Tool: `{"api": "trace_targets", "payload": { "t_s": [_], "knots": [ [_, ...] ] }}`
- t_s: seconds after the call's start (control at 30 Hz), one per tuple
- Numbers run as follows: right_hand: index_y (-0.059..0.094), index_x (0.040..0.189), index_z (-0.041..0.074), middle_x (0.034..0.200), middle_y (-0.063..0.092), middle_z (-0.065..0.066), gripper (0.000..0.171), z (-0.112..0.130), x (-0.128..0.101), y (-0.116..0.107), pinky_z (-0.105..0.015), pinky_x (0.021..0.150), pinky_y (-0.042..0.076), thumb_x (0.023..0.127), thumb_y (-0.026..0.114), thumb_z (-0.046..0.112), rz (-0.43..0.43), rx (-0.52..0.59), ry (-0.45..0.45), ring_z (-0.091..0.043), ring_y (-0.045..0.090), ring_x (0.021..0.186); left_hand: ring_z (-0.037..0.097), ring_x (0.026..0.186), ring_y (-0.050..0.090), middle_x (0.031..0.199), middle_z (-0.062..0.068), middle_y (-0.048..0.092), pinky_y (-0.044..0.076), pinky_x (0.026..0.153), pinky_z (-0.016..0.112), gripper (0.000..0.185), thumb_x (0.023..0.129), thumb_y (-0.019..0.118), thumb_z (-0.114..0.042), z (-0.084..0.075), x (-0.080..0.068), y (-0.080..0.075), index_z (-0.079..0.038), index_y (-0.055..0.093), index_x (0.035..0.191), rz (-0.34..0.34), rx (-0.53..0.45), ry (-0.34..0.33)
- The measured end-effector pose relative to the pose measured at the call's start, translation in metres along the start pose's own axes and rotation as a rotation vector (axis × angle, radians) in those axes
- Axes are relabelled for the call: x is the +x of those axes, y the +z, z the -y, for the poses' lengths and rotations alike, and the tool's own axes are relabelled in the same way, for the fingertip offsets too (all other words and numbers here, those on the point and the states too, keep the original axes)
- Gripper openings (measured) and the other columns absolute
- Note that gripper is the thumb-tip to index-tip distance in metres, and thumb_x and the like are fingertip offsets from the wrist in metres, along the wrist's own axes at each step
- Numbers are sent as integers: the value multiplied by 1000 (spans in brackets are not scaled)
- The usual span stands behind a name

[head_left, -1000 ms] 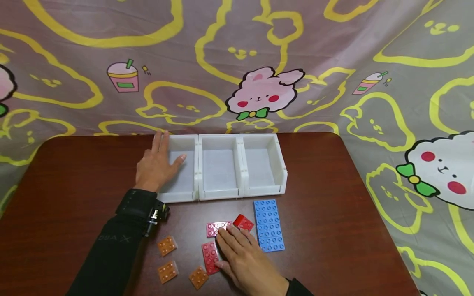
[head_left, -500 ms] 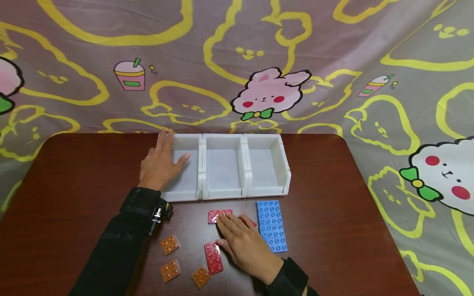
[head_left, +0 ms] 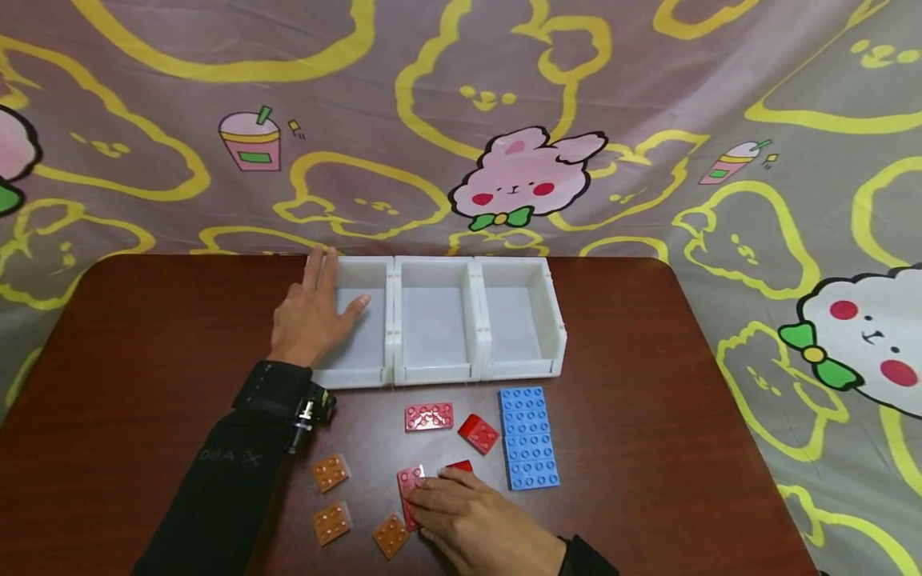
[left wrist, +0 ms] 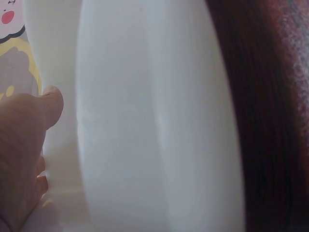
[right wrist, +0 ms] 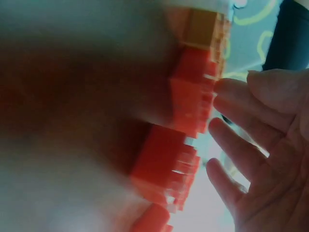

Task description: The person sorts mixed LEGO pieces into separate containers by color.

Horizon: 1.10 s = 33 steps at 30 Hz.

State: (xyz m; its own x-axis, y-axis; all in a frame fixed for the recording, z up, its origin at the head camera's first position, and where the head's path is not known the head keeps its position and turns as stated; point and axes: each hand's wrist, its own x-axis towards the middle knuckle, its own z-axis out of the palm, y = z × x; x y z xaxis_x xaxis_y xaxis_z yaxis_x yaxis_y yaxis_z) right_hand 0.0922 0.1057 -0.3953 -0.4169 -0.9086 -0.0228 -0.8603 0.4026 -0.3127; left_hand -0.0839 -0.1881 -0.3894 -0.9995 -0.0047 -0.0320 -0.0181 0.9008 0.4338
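While near bins [head_left: 439, 376], red brick [head_left: 410, 478].

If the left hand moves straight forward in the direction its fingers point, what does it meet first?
Probably the back wall of the leftmost white bin, since the left hand already lies on that bin's left side with fingers pointing away from the person. Beyond it hangs the patterned cloth.
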Motion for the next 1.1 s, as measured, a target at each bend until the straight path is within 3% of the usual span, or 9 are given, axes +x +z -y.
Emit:
{"api": "trace_targets", "payload": {
  "t_s": [0.07, 0.37, 0.6, 0.9, 1.1],
  "knots": [
    [73, 134, 17, 141, 68, 5, 32, 0, -2, 2, -33, 115, 46, 107, 62, 29, -15, -12, 7, -7, 61, 132, 60, 128, 48, 176, 20, 5, 51, 83, 68, 91, 106, 55, -52, -1, 0, 0, -7, 6, 169, -1, 2, 1],
    [74, 128, 17, 116, 69, 3, 34, 6, 6, 18, -32, 104, 49, 94, 74, 21, -229, -228, 129, -14, 62, 109, 60, 128, 48, 176, 19, 2, 51, 85, 68, 92, 106, 54, -52, 1, 0, 1, -6, 5, 169, 14, 14, -11],
    [72, 130, 13, 118, 67, -1, 33, 10, 12, 20, -45, 110, 48, 98, 71, 23, -236, -290, 239, -20, 61, 121, 60, 126, 49, 177, 18, 2, 51, 83, 67, 92, 105, 54, -52, -1, 1, 1, -7, 5, 169, 4, 22, -11],
    [69, 137, 8, 119, 66, -6, 40, 13, 19, 22, -41, 104, 52, 102, 67, 27, -221, -309, 351, -21, 63, 112, 59, 130, 47, 177, 18, 3, 50, 89, 70, 92, 105, 55, -51, -2, 0, 0, -8, 4, 169, 4, 9, -21],
    [69, 135, 9, 113, 64, -4, 40, 11, 23, 26, -41, 103, 52, 100, 69, 29, -255, -313, 387, -21, 62, 111, 60, 131, 46, 176, 19, 4, 50, 87, 70, 92, 105, 55, -51, -2, 0, 0, -8, 5, 169, 3, 4, -16]
  ]
}}
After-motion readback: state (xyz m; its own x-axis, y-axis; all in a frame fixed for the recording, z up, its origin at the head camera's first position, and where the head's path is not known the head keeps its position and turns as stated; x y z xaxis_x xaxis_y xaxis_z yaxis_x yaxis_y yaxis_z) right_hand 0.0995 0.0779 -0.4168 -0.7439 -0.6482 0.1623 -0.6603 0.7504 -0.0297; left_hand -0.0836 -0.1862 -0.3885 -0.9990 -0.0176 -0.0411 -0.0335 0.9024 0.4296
